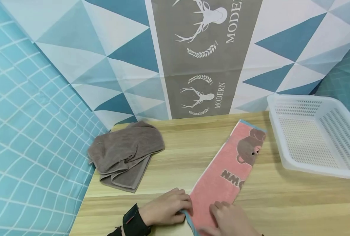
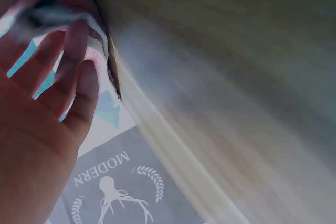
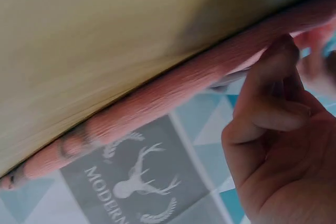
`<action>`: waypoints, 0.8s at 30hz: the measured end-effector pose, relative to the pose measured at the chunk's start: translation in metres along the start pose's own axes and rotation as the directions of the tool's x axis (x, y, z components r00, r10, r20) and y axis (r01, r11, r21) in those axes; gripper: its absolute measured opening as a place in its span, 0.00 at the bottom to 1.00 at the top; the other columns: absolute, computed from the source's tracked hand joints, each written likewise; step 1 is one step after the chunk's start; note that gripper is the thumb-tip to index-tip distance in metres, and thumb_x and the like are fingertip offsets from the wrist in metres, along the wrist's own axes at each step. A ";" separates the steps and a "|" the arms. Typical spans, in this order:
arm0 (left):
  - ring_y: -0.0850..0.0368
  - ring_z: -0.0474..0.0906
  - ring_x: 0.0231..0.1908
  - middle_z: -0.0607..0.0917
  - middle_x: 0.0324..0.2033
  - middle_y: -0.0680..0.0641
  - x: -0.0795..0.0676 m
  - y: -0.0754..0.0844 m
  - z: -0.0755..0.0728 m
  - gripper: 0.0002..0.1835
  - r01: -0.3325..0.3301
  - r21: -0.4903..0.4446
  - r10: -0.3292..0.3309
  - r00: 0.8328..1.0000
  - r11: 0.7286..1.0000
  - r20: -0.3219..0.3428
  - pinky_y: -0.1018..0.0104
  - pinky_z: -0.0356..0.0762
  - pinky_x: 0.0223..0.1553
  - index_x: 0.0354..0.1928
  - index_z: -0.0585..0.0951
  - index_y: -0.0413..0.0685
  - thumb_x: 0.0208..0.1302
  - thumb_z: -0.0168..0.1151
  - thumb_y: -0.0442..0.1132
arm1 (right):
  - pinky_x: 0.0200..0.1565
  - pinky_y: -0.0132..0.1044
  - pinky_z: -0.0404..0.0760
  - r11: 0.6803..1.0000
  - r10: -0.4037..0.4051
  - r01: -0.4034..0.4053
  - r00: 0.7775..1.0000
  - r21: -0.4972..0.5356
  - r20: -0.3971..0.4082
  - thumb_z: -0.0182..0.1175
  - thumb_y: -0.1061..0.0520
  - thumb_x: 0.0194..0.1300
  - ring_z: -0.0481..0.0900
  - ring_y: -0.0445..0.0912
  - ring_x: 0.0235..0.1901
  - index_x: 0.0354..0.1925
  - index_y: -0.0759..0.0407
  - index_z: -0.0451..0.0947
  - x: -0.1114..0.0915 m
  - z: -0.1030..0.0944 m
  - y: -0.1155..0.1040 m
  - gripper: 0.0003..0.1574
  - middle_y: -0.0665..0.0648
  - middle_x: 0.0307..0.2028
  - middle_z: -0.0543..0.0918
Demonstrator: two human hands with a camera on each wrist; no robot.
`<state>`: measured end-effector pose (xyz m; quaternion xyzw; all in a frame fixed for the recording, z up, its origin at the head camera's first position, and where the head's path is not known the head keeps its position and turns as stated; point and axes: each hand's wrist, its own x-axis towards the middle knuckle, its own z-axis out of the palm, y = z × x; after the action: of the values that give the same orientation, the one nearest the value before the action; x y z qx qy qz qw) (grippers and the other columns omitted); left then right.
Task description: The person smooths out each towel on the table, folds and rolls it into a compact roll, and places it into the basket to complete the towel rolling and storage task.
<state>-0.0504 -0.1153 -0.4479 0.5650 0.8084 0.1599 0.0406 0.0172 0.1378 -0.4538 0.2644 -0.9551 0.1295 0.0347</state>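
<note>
A long folded pink towel (image 1: 210,186) with a brown bear, brown letters and blue ends lies slantwise on the wooden table. My left hand (image 1: 169,207) pinches its near left corner by the blue edging; in the left wrist view that edge (image 2: 92,22) is lifted at the fingertips. My right hand (image 1: 229,218) rests on the near part of the towel with bent fingers. In the right wrist view a fingertip (image 3: 283,45) touches the pink cloth (image 3: 157,100), and no cloth shows inside the palm. The towel's nearest end is partly cut off by the frame.
A crumpled, folded grey-brown towel (image 1: 127,150) lies at the left of the table (image 1: 175,164). On the right stands a white perforated plastic basket (image 1: 287,157). Patterned cloth (image 1: 125,42) hangs behind, and blue checked cloth (image 1: 30,131) covers the left side.
</note>
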 end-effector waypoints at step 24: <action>0.67 0.78 0.36 0.82 0.33 0.59 0.039 -0.007 -0.004 0.05 0.157 0.076 -0.157 0.988 0.985 -0.008 0.58 0.71 0.60 0.45 0.76 0.53 0.74 0.57 0.43 | 0.16 0.29 0.60 0.977 0.034 -0.076 0.978 -0.198 -0.206 0.68 0.55 0.57 0.64 0.38 0.17 0.23 0.55 0.69 -0.016 0.017 -0.006 0.17 0.47 0.17 0.66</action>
<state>-0.0718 -0.0821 -0.4421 0.5004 0.8560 0.1259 0.0307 0.0341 0.1364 -0.4709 0.2183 -0.9618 0.0574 0.1547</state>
